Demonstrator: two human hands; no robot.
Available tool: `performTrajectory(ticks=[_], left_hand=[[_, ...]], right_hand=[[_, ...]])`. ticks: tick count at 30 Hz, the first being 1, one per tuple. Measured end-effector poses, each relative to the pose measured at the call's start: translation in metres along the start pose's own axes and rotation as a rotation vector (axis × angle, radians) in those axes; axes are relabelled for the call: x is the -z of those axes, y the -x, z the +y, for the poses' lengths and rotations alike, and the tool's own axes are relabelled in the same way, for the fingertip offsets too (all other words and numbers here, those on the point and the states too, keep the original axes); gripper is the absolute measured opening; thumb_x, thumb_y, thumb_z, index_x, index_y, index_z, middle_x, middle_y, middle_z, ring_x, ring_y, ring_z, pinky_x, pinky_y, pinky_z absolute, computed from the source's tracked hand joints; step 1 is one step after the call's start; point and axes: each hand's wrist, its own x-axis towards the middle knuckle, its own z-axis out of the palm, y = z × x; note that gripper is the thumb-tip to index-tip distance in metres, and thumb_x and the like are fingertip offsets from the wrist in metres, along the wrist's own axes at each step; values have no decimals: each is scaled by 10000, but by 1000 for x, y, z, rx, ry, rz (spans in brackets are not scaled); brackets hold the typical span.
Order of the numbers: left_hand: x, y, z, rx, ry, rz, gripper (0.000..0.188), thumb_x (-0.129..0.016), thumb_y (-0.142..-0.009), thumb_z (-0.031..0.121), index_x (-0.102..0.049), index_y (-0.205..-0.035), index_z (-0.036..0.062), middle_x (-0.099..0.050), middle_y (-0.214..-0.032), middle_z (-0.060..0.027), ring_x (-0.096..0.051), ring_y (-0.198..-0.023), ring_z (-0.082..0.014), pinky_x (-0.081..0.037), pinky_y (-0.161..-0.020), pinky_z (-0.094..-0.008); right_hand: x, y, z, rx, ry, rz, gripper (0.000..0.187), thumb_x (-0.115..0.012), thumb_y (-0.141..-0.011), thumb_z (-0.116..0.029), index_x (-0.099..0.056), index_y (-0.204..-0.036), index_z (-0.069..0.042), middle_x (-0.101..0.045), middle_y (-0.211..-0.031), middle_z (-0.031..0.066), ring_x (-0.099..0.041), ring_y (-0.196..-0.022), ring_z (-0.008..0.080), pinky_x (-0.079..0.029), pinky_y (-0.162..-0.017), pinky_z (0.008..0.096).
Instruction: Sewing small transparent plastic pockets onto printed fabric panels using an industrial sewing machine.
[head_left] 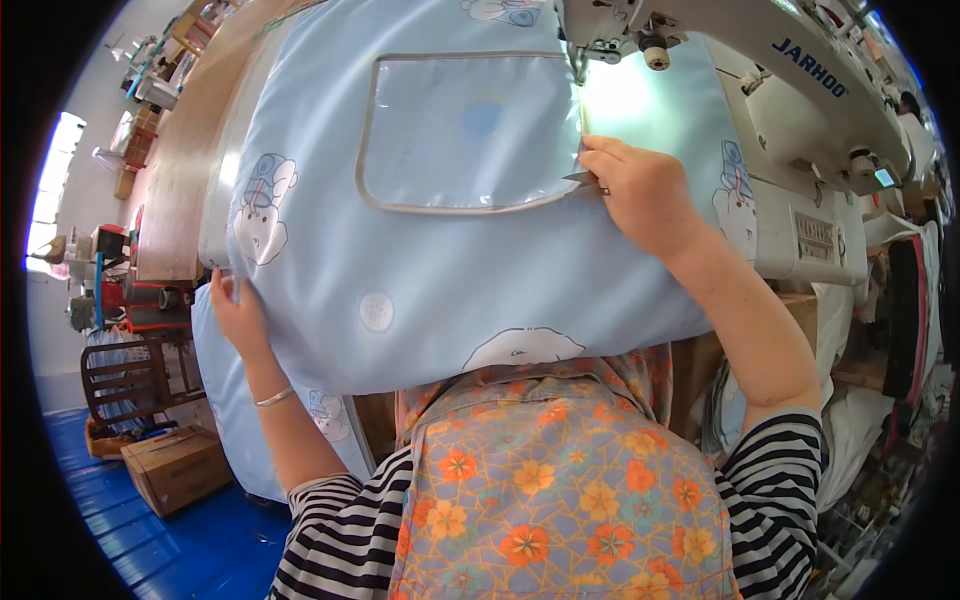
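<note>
Light blue fabric (440,280) printed with white cartoon animals lies over the sewing table and hangs down at its front. A clear plastic window (430,130) with a grey bound edge is set into it. My right hand (650,195) is closed at the window's lower right corner, fingertips pressed to its right edge. Pointed metal blades of thread snips (580,178) stick out from that hand; their handle is hidden in the palm. At the fabric's left edge my left hand (240,315) is closed on the cloth, its fingers partly covered.
The sewing machine head (760,80) reaches over the fabric from the right, its needle area (580,60) just above the window's right edge, with a bright lamp glow beside it. To the left stand a wooden chair (130,380) and a cardboard box (190,465) on the blue floor (110,520).
</note>
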Motion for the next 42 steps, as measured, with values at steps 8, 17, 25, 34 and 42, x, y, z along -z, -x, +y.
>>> performTrajectory(ticks=[8, 17, 25, 34, 42], left_hand=[[-32, 39, 199, -871, 94, -264, 484, -615, -822, 2, -562, -1299, 65, -526, -1368, -118, -446, -1312, -332, -336, -1112, -448], [-59, 33, 200, -876, 232, -260, 168, -616, -833, -21, -703, -971, 17, -685, -1095, -94, -628, -1064, -289, -487, -928, -384], [-59, 36, 210, -804, 200, -255, 159, -595, -832, 8, -697, -953, 12, -678, -1105, -108, -622, -1066, -283, -437, -1012, -444], [-110, 53, 332, -1266, 466, -475, 247, -590, -855, 80, -647, -1083, 6, -626, -1167, -129, -566, -1133, -320, -450, -976, -423], [-137, 57, 325, -1370, 422, -536, 285, -560, -894, 130, -620, -1155, 32, -608, -1200, -125, -561, -1146, -302, -424, -1011, -431]], right_hand=[[2, 2, -6, -41, 33, -60, 353, -676, -698, 57, -667, -1036, -48, -658, -1177, 77, -694, -775, 220, -573, -708, 307], [-1, 5, -16, -67, -33, -4, 377, -687, -667, 75, -672, -1021, -54, -675, -1089, 55, -671, -691, 178, -562, -647, 283], [1, 7, -16, -66, -58, 35, 368, -664, -657, 94, -678, -996, -51, -684, -1059, 56, -671, -700, 177, -567, -651, 282], [-3, 7, -14, -47, -89, 30, 337, -649, -690, 82, -679, -1001, -44, -682, -1033, 53, -678, -739, 194, -561, -657, 292], [27, 46, -31, -338, -425, 72, 299, -632, -768, 106, -678, -1039, -12, -667, -1041, 100, -646, -799, 150, -522, -663, 241]])
